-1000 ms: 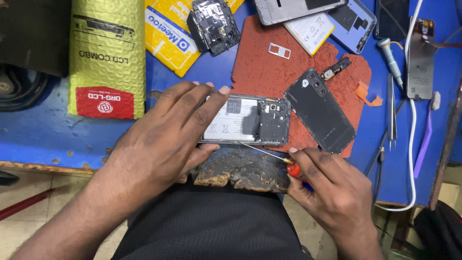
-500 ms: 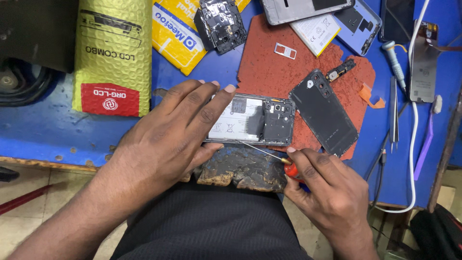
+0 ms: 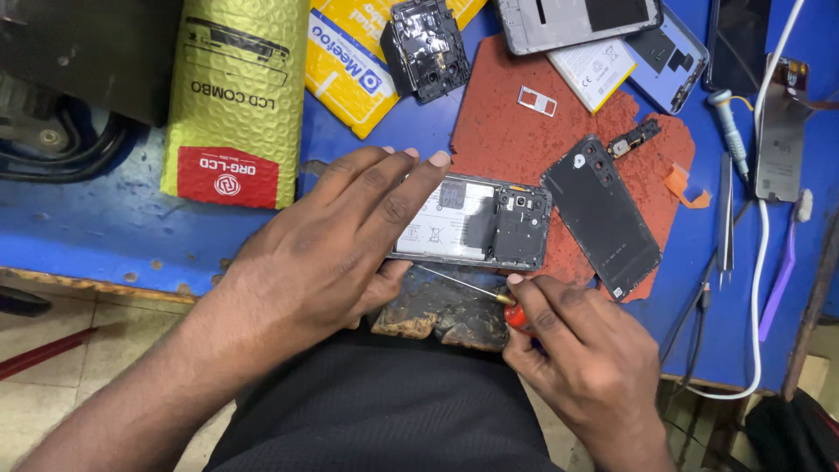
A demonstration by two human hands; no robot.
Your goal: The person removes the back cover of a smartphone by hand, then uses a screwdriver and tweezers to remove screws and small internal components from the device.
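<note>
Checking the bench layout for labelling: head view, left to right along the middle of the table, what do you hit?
Green padded envelope → left hand → opened phone → black back cover → tweezers → purple brush.

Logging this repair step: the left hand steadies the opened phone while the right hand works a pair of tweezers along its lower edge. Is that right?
Not quite. The head view shows the right hand holding a thin screwdriver with a red handle, not tweezers; the tweezers lie unused on the blue table. The left hand does steady the opened phone.
</note>
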